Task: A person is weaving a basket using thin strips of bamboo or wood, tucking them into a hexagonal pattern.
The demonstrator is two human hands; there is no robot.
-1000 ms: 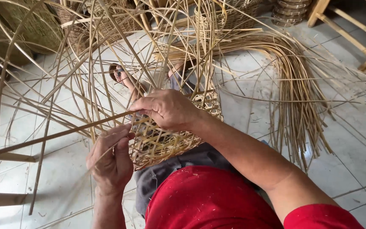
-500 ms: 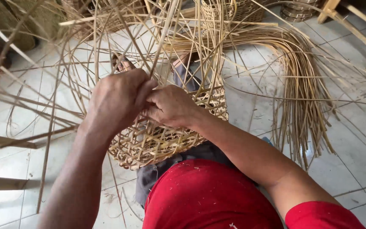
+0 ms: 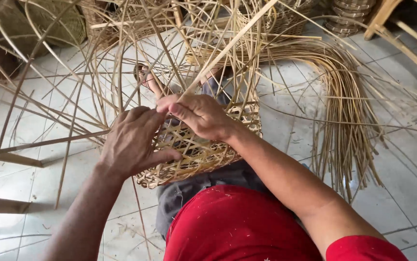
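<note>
Our left hand [image 3: 133, 142] lies fingers spread on the woven basket [image 3: 203, 150]; at two o'clock our right hand [image 3: 201, 116] pinches a strip [image 3: 228, 48].

Soft, even daylight fills the scene, bright but not harsh. The pale tiled floor [image 3: 402, 159] bounces light back and carries a mild sheen, with no hard glare. Shadows are faint and diffuse: a weak one lies on the floor just under the half-woven basket [image 3: 203, 150], and the area far above and left of the basket falls dimmer. Focus is sharp on the basket; the thin strips [image 3: 348, 121] right of it look slightly soft. Straight tile lines bow a little toward the corners, showing wide-angle distortion.
</note>
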